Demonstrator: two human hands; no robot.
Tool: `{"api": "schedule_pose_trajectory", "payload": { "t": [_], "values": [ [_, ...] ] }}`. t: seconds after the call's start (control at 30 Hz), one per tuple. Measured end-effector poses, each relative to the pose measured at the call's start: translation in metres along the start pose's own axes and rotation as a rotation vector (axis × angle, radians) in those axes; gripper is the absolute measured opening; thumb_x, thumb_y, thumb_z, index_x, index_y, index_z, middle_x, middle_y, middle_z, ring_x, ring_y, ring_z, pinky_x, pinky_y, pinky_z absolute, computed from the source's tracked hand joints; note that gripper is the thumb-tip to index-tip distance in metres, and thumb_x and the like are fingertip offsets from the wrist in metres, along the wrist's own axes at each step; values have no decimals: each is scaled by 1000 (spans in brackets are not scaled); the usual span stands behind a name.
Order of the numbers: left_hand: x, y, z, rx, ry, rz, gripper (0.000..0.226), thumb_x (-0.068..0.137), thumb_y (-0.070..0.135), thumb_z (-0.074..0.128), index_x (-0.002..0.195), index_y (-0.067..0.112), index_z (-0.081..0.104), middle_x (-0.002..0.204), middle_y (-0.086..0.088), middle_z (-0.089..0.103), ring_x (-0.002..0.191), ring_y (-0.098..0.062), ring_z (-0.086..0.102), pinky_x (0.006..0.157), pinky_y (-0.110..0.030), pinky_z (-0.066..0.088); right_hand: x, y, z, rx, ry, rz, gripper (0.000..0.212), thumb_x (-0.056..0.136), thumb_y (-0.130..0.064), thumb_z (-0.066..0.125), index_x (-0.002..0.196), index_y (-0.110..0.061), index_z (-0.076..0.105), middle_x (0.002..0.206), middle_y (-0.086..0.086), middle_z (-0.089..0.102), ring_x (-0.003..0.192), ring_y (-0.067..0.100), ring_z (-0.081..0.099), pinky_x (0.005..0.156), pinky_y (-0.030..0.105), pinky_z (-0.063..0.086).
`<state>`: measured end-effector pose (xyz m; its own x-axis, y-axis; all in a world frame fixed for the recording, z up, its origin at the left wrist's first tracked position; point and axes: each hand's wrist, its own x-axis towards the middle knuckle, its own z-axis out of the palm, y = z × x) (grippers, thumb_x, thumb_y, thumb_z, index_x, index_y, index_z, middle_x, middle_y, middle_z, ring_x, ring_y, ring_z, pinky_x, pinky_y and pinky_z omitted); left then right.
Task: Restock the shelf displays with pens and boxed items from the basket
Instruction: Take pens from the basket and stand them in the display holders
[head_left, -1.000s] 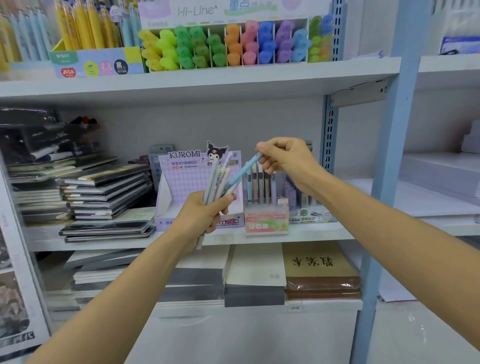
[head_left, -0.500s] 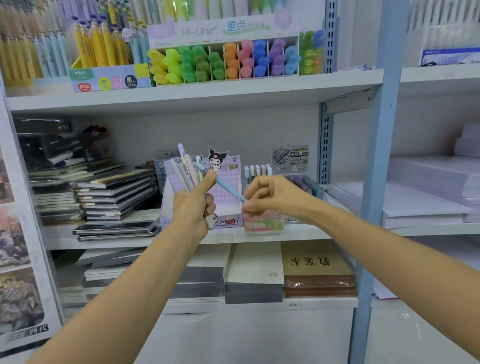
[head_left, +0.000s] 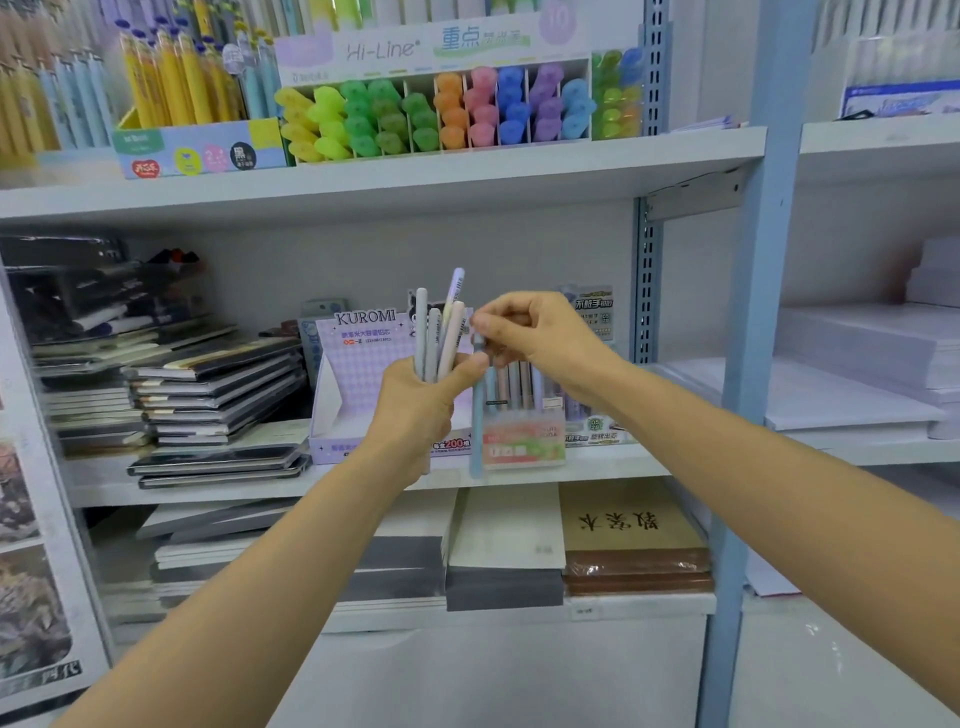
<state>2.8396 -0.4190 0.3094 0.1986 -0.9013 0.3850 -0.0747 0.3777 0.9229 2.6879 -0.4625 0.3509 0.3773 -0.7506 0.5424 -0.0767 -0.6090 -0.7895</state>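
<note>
My left hand (head_left: 415, 410) is curled tight round a bundle of pens (head_left: 434, 338), which stand up above its fingers. My right hand (head_left: 540, 338) pinches the blue pen (head_left: 476, 421) by its top, and the pen hangs straight below those fingertips, just beside the pen box (head_left: 522, 449).

Two arms show, the left forearm (head_left: 244, 587) and the right forearm (head_left: 769, 467), both bare along the whole length in view, out to the picture's lower edges. The left hand (head_left: 415, 410) and the right hand (head_left: 540, 338) are bare too. The forearms are slim and smooth, narrowing to the wrists. The right hand's knuckles stand out as small ridges; the nails are too blurred to make out.
</note>
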Motion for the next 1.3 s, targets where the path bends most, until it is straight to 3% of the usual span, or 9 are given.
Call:
{"api": "schedule_pose_trajectory", "payload": {
  "t": [0.1,0.23,0.5,0.83,0.97,1.1,1.17,1.23,1.3],
  "values": [
    [8,-2,-5,-4,-18,-46,28,92,36,64,84,11,56,53,5,45,40,-9,25,35,-19,26,12,-1,-15,62,208,-41,13,96,-10,56,103,1,61,86,10,68,69,13,67,67,23,58],
    [17,-8,-9,-31,-60,-93,15,98,25,54,89,15,49,77,0,54,44,-8,32,38,-19,30,26,8,-38,-21,383,-91,5,97,-8,54,99,-5,58,91,14,67,67,11,67,64,21,57],
    [23,-28,-8,-52,-115,-101,18,97,30,57,96,12,62,65,5,55,49,-9,41,42,-21,36,34,55,-26,-247,350,-95,6,95,-7,57,98,-3,60,89,11,64,79,25,68,71,30,60],
    [27,-40,-13,-31,-106,-43,22,96,33,58,97,14,70,63,6,55,48,-8,41,41,-19,37,46,62,-23,-412,205,-116,7,94,-11,60,94,-5,64,83,6,67,71,19,68,66,23,57],
    [28,-40,-14,-43,-87,-41,21,94,33,61,99,15,72,67,5,56,48,-8,42,40,-19,37,51,67,-18,-573,264,-163,6,89,-17,69,87,-12,72,74,-9,59,64,3,55,63,20,47],
    [26,-40,-15,-30,-96,-28,19,93,32,63,97,16,73,67,4,56,48,-9,42,40,-19,37,51,67,-17,-744,238,-52,14,90,-28,68,88,-17,76,69,-3,56,66,16,54,70,39,53],
    [24,-39,-15,-14,-107,-22,18,92,32,63,96,17,74,68,4,56,48,-9,42,41,-18,37,48,64,-15,-707,212,-39,25,95,-31,60,90,-11,75,78,8,66,67,17,55,77,41,54],
    [22,-38,-16,2,-117,-18,18,92,32,64,96,17,74,67,4,56,48,-9,42,41,-18,37,42,55,-13,-467,198,-62,31,98,-36,53,107,-13,71,86,-6,69,66,-1,54,72,28,52],
    [21,-37,-15,20,-130,-13,20,92,31,64,97,14,73,67,5,58,48,-9,42,41,-18,37,36,44,-14,-154,121,-45,33,97,-40,52,118,-18,65,78,-19,64,61,-4,52,59,17,44]
  ]
}}
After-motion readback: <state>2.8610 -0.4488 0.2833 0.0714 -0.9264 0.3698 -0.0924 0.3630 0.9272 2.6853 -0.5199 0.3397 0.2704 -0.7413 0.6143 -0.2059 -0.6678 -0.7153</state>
